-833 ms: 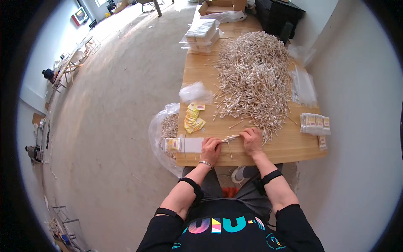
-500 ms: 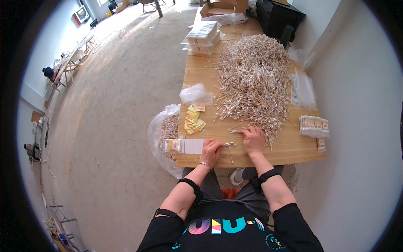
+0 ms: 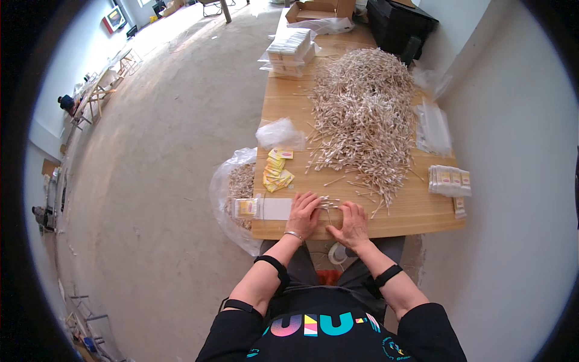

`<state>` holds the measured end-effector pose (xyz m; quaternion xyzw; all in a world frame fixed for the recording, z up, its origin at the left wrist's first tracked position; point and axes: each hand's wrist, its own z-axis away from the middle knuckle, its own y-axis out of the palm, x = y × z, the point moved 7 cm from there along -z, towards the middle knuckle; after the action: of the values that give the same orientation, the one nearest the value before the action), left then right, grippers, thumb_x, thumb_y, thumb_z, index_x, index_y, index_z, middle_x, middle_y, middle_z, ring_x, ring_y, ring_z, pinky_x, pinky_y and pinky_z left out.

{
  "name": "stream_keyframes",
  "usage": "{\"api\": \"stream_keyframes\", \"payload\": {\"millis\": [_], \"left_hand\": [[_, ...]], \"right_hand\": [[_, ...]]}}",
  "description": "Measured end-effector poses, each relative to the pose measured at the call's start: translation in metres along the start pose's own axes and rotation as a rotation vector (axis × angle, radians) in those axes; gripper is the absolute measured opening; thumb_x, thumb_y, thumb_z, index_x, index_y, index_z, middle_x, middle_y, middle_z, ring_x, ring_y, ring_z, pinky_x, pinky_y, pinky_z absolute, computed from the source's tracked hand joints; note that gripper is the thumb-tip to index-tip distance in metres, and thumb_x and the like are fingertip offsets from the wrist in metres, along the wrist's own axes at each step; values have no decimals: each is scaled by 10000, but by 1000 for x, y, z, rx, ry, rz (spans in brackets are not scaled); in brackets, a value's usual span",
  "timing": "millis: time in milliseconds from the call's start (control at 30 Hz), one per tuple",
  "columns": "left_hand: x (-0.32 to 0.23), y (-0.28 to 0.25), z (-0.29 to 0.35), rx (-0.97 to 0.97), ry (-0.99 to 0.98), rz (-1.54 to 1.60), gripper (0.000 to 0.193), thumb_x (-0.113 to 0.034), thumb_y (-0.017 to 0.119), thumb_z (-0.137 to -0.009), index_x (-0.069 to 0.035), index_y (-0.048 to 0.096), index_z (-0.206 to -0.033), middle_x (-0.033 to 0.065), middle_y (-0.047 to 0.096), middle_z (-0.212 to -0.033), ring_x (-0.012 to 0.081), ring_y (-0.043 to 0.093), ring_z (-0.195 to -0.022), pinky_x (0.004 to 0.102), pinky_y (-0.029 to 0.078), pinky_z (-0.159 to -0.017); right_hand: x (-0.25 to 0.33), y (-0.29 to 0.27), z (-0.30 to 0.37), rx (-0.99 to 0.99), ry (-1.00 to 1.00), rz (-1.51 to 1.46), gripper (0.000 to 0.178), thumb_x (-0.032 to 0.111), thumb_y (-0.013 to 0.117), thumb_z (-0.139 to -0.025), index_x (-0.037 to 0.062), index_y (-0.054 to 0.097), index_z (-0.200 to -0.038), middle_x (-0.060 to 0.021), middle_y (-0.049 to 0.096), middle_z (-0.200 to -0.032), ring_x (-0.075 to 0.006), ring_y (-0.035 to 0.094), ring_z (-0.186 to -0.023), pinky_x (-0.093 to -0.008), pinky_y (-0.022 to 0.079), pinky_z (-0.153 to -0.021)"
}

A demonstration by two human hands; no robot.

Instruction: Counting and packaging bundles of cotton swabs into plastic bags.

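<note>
My left hand (image 3: 304, 214) is closed over a small bunch of cotton swabs (image 3: 327, 203) near the table's front edge, their tips sticking out to the right. Close beside it my right hand (image 3: 351, 223) has its thumb and fingers apart at the ends of those swabs. A single swab stands out crosswise below the bunch, by the right thumb. Left of my left hand lies a white strip (image 3: 277, 209), partly under the hand. Next to that, a clear pack of swabs with a yellow label (image 3: 246, 208) sits at the left edge.
A big heap of loose swabs (image 3: 365, 114) covers the table's middle. Yellow cards (image 3: 277, 172) and clear bags (image 3: 280, 134) lie at left. Filled packs (image 3: 449, 181) and flat bags (image 3: 432, 128) lie at right. A plastic sack of swabs (image 3: 220, 205) stands beside the table.
My right hand has moved left and nearer from the heap's edge to the bunch by my left hand. More swab tips now show there. My left hand has stayed nearly in place.
</note>
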<state>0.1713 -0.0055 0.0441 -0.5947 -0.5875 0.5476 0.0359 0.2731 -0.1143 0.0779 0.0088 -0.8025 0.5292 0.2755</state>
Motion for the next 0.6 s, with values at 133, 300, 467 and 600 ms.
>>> {"api": "stream_keyframes", "payload": {"millis": [133, 300, 467, 600], "left_hand": [[0, -1, -2, -35, -17, 32, 255, -95, 604, -797, -90, 615, -1052, 85, 602, -1096, 264, 511, -1118, 446, 302, -1032], [2, -3, -1, -94, -24, 74, 194, -76, 585, -810, -83, 641, -996, 92, 626, -1041, 267, 543, -1075, 439, 344, -1007], [2, -3, 0, -68, 3, 87, 175, -59, 579, -808, -76, 650, -966, 94, 639, -1004, 275, 555, -1055, 435, 374, -988], [4, -2, 0, -55, 6, 94, 179, -48, 580, -796, -77, 651, -957, 91, 640, -1004, 279, 557, -1051, 433, 376, -988]], "right_hand": [[-27, 1, 6, 56, 30, -17, 235, 180, 678, -684, 101, 581, -883, -81, 517, -969, -279, 482, -965, -404, 391, -826], [-63, 8, 1, 42, 163, -99, 65, 106, 618, -751, 74, 608, -807, -111, 541, -853, -294, 533, -881, -388, 444, -752], [-63, 9, -20, 6, 238, -12, 67, 122, 597, -777, 72, 615, -818, -114, 541, -853, -295, 531, -903, -394, 446, -786], [-42, 23, -37, 32, 193, -80, 69, 127, 594, -783, 75, 621, -821, -117, 540, -855, -300, 531, -895, -388, 446, -793]]}}
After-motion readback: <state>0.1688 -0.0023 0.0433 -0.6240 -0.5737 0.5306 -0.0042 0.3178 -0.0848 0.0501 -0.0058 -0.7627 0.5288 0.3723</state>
